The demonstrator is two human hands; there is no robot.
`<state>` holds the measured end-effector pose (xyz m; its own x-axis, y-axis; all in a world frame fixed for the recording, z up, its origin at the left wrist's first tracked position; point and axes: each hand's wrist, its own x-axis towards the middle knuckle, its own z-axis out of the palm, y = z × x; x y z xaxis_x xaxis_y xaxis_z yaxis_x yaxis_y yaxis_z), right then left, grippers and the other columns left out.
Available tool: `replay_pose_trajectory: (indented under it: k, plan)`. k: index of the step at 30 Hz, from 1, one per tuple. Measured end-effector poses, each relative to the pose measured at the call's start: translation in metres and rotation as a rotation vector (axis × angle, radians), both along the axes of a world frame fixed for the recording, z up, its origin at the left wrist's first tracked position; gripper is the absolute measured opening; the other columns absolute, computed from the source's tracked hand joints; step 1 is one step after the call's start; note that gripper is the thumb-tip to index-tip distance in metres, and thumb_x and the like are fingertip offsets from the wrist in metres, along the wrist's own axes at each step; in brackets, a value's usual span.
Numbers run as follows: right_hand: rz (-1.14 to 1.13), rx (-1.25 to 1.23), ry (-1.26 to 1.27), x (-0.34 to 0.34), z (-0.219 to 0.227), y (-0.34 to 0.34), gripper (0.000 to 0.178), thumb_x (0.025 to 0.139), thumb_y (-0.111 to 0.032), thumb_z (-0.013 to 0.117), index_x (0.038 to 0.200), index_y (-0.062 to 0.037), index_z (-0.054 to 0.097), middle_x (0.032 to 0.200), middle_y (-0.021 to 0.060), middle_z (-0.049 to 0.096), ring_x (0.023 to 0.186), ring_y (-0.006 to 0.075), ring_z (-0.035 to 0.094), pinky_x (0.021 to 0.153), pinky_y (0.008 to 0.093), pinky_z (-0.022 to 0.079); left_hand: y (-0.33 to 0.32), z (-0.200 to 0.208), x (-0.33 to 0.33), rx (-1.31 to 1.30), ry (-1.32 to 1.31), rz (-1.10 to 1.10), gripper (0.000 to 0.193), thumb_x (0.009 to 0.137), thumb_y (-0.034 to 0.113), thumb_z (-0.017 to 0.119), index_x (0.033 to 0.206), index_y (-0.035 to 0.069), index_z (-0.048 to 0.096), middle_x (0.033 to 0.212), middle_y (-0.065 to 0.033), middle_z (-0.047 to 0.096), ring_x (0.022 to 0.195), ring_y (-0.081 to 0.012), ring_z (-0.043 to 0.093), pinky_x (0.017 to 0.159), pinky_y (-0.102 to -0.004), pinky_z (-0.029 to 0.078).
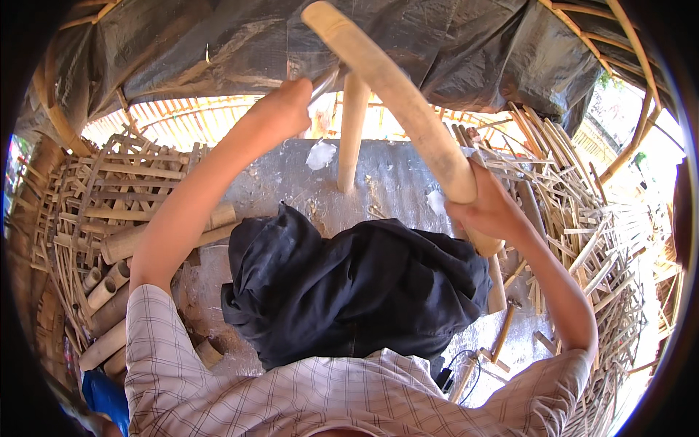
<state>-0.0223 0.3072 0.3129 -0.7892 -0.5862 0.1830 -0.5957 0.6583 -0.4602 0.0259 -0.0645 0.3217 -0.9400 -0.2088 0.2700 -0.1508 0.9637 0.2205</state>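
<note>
Bamboo pole [397, 98], pale and thick, slants across the upper middle of my view, beyond the dark cloth [357, 284]. Left to right, I find the left hand [287, 108] closed on what appears to be a blade tool [324, 84]; the fist hides its handle, and I cannot confirm that its edge meets the bamboo. A second pole [353, 135] stands near upright, its top hard to make out. The right hand [484, 200] is clamped around the bamboo's lower part, some fingers hidden. I judge blade work on the bamboo to be in hand; another stroke would call for a firm right-hand hold.
</note>
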Motion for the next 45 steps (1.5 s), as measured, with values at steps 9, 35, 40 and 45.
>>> replay_pose_trajectory:
  k: [9,35,40,45]
  plan:
    - [0.0,-0.309,0.301,0.013,0.063,0.002,0.059,0.074,-0.016,0.081,0.126,0.0015,0.061,0.1,0.0237,0.073,0.091,0.0355,0.073,0.085,0.0407,0.055,-0.003,0.007,-0.001,-0.069,-0.041,0.05,0.031,0.088,0.007,0.064,0.116,-0.006,0.058,0.119,-0.0327,0.066,0.11,-0.0473,0.069,0.091,-0.0525,0.057]
    - [-0.052,0.092,0.179,-0.001,0.015,0.006,0.069,0.07,-0.016,0.081,0.13,0.004,0.055,0.107,0.028,0.071,0.103,0.0456,0.069,0.095,0.0497,0.052,-0.01,-0.014,-0.006,-0.065,-0.062,0.05,0.029,0.088,0.005,0.057,0.116,-0.003,0.056,0.118,-0.0319,0.065,0.112,-0.0483,0.066,0.093,-0.0533,0.052]
    - [-0.016,-0.272,0.19,0.01,0.06,-0.005,0.056,0.074,-0.013,0.078,0.124,0.0019,0.059,0.099,0.0218,0.072,0.091,0.0374,0.072,0.084,0.0439,0.055,-0.012,-0.005,-0.004,-0.041,-0.107,0.061,0.028,0.088,0.006,0.057,0.115,-0.003,0.056,0.118,-0.0315,0.065,0.112,-0.048,0.066,0.092,-0.0537,0.052]
    - [0.013,-0.547,0.227,0.001,0.038,-0.03,0.056,0.075,-0.007,0.078,0.126,0.0042,0.058,0.099,0.022,0.073,0.089,0.0263,0.073,0.082,0.0399,0.056,-0.015,-0.003,-0.008,-0.065,-0.101,0.087,0.032,0.087,0.007,0.063,0.117,-0.003,0.058,0.121,-0.0297,0.066,0.116,-0.0448,0.066,0.096,-0.0524,0.053]
